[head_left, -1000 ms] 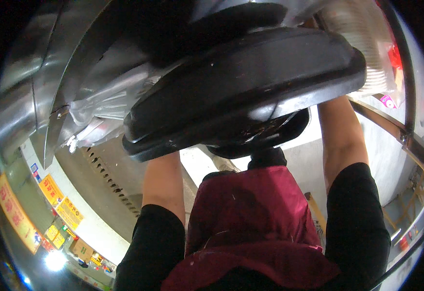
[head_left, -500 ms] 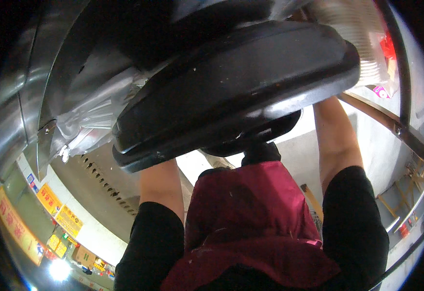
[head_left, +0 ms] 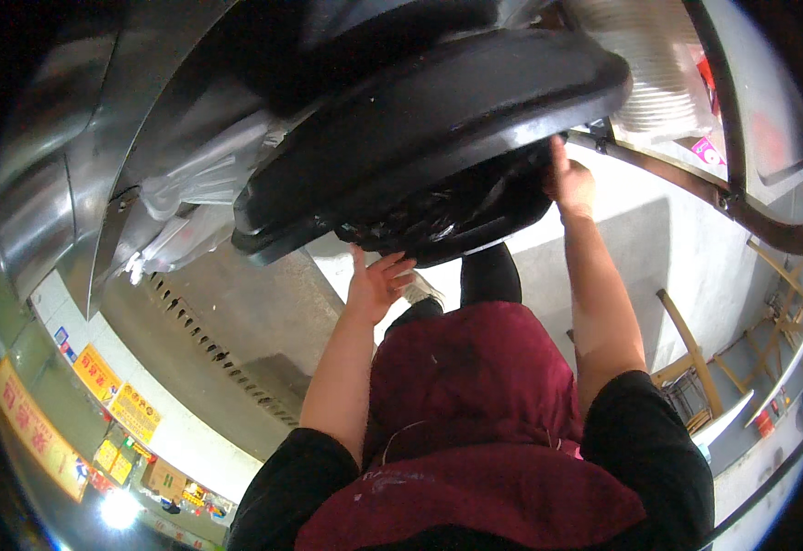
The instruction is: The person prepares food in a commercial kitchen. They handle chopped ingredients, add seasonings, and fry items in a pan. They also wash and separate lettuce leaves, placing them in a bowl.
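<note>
The big black pan [head_left: 438, 138] now sits tilted above both hands. The left hand [head_left: 376, 283] has come off it, fingers spread open just beneath, while the right hand [head_left: 568, 180] still grips its rim.

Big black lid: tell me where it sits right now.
In the head view the big black lid fills the upper centre, above the left hand and right hand.

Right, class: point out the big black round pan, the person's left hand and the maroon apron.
big black round pan [head_left: 438, 138], head view, on its broad dark outer wall.
left hand [head_left: 376, 283], head view, on the palm, fingers spread under the pan.
maroon apron [head_left: 475, 395], head view, on the chest panel.
</note>
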{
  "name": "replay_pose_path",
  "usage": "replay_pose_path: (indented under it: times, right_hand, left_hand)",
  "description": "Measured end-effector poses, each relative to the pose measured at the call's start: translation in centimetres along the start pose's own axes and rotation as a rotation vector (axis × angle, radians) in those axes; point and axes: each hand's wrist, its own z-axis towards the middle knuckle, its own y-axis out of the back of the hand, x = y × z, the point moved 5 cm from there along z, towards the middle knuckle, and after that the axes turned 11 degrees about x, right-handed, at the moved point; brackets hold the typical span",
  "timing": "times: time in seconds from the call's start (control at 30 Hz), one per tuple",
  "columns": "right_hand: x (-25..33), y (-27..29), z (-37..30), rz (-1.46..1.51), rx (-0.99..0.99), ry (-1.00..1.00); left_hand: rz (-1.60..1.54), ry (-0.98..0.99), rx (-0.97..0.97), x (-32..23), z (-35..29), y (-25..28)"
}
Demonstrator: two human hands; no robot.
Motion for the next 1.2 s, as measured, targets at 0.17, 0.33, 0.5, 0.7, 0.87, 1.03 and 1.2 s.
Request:
replay_pose_path:
  times: [0.17, 0.33, 0.5, 0.7, 0.87, 1.03, 1.2]
  right_hand:
    - [-1.3, -1.9, 1.0, 0.090, 0.078, -0.133]
    - [-5.7, -2.4, 0.3, 0.120, 0.176, -0.029]
    - [-3.8, -2.8, -3.0, 0.760, 0.183, -0.139]
    - [0.1, -1.6, -0.3, 0.023, -0.014, -0.105]
    - [-6.7, -3.0, -0.9, 0.579, 0.076, -0.128]
    - [-9.3, -3.2, -1.7, 0.576, 0.195, -0.089]
    - [-10.5, -3.7, -1.6, 0.697, 0.272, -0.110]
  left_hand:
    - [-0.295, -0.199, -0.227, -0.1, 3.1, -1.0]
    - [-0.387, -0.247, -0.169, 2.2, 3.3, 1.5]
    - [-0.264, -0.272, -0.120, 3.7, 3.2, 3.3]
    - [0.427, -0.364, -0.050, 3.1, 3.3, 4.2]
    - [0.535, -0.446, 0.016, 4.2, 3.3, 5.5]
    - [0.529, -0.467, 0.042, 5.0, 4.4, 6.9]
    - [0.411, -0.290, -0.026, 5.0, 4.4, 7.0]
